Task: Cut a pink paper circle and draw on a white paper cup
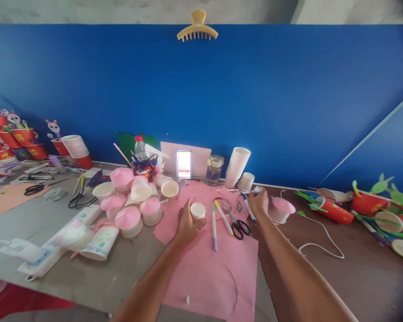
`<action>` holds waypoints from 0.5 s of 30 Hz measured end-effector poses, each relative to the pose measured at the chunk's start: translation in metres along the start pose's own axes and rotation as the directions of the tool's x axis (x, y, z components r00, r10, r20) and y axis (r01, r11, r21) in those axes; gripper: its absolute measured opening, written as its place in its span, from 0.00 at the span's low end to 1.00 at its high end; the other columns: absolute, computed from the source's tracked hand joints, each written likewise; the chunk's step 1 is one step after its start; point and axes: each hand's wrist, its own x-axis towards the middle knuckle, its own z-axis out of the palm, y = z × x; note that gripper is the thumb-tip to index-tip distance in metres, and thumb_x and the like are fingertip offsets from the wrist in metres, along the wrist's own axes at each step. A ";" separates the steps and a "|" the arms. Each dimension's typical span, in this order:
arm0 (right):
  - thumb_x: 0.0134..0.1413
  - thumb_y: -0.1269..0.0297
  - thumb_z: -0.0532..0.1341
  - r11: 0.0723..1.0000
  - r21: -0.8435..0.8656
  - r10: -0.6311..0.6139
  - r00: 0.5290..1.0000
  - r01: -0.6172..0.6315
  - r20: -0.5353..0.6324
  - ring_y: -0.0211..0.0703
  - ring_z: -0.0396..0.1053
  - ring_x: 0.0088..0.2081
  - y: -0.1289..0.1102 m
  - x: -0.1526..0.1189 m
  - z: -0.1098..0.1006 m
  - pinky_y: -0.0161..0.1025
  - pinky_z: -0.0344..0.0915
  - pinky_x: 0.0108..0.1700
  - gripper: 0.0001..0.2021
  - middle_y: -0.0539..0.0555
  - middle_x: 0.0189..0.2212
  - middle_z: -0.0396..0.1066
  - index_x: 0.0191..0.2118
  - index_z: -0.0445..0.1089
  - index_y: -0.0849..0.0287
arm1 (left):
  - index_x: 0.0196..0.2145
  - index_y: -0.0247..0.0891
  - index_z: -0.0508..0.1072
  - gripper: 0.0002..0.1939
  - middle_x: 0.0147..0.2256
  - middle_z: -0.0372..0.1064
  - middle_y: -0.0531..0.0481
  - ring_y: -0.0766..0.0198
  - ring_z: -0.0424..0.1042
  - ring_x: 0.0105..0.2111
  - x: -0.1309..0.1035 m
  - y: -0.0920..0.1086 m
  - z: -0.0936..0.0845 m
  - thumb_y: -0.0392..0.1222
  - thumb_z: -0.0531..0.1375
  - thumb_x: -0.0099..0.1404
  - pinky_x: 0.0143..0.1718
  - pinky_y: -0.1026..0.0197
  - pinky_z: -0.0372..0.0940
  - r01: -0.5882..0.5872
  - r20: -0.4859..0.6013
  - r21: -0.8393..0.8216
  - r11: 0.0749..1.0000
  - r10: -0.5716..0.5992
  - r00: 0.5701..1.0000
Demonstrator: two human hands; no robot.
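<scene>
My left hand (188,223) is curled around a white paper cup (198,211), its open mouth facing up, over pink paper (201,264). My right hand (259,203) is farther right, fingers closed at a small whitish thing (257,190) too small to make out. Beside that hand lies a blue-and-white marker (249,206). Between the hands are black-handled scissors (241,229), a yellow-capped marker (224,218) and a green-tipped marker (214,226). Right of my right hand stands a cup with a pink paper cone top (282,210).
Several pink-topped cups (128,221) crowd the left, beside a white power strip (60,243). A stack of white cups (237,167), a glass jar (214,170) and a lit phone (184,164) stand at the back. Red cup crafts (369,202) and a white cord (336,250) lie right.
</scene>
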 end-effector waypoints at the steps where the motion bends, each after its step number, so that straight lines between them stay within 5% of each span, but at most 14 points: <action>1: 0.46 0.65 0.55 1.000 0.002 0.007 1.000 -0.007 -0.020 0.61 0.62 0.49 -0.002 0.003 -0.001 0.56 0.56 0.51 0.18 0.68 0.42 0.67 0.44 0.63 0.67 | 0.59 0.36 0.54 0.41 0.51 0.63 0.37 0.48 0.64 0.51 0.000 -0.001 0.000 0.49 0.65 0.51 0.53 0.45 0.58 -0.008 -0.008 0.006 1.000 0.008 1.000; 6: 0.52 0.60 0.54 0.996 0.083 -0.034 0.993 0.044 -0.111 0.51 0.66 0.44 -0.033 -0.007 -0.021 0.49 0.60 0.48 0.17 0.63 0.43 0.68 0.47 0.63 0.62 | 0.58 0.38 0.55 0.33 0.51 0.61 0.38 0.49 0.62 0.52 -0.001 0.008 -0.007 0.53 0.58 0.59 0.53 0.44 0.58 -0.200 -0.174 0.043 0.979 0.205 0.963; 9: 0.53 0.53 0.58 0.920 0.366 -0.185 0.978 0.140 0.091 0.43 0.67 0.32 -0.064 -0.047 -0.043 0.39 0.64 0.35 0.17 0.55 0.33 0.70 0.42 0.66 0.60 | 0.55 0.38 0.58 0.25 0.50 0.61 0.38 0.50 0.61 0.52 -0.006 0.024 -0.014 0.50 0.54 0.63 0.53 0.43 0.57 -0.427 -0.293 0.184 0.886 0.464 0.836; 10: 0.53 0.52 0.58 0.879 0.466 -0.238 0.938 0.098 0.252 0.40 0.65 0.28 -0.074 -0.064 -0.049 0.36 0.62 0.31 0.17 0.53 0.29 0.69 0.41 0.68 0.60 | 0.56 0.38 0.57 0.25 0.50 0.61 0.38 0.50 0.60 0.52 -0.008 0.030 -0.016 0.48 0.54 0.63 0.53 0.43 0.56 -0.493 -0.282 0.207 0.845 0.534 0.797; 12: 0.55 0.49 0.57 0.827 0.560 -0.335 0.768 -0.038 0.546 0.36 0.59 0.22 -0.088 -0.099 -0.059 0.33 0.58 0.24 0.19 0.49 0.24 0.65 0.44 0.68 0.61 | 0.54 0.38 0.59 0.23 0.48 0.62 0.38 0.51 0.62 0.49 -0.014 0.042 -0.018 0.49 0.54 0.63 0.49 0.45 0.59 -0.613 -0.269 0.188 0.768 0.640 0.720; 13: 0.55 0.48 0.58 0.816 0.573 -0.384 0.669 -0.078 0.637 0.34 0.57 0.21 -0.093 -0.115 -0.062 0.33 0.56 0.23 0.23 0.48 0.23 0.63 0.49 0.66 0.61 | 0.53 0.37 0.59 0.23 0.47 0.62 0.38 0.52 0.63 0.47 -0.016 0.048 -0.019 0.49 0.54 0.64 0.47 0.48 0.61 -0.632 -0.240 0.132 0.763 0.643 0.727; 15: 0.53 0.47 0.60 0.778 0.612 -0.451 0.550 -0.145 0.703 0.33 0.56 0.22 -0.096 -0.140 -0.064 0.32 0.55 0.23 0.34 0.46 0.23 0.61 0.61 0.53 0.58 | 0.50 0.36 0.62 0.20 0.41 0.64 0.41 0.58 0.65 0.38 -0.021 0.057 -0.020 0.50 0.53 0.64 0.39 0.54 0.64 -0.653 -0.137 -0.020 0.757 0.645 0.752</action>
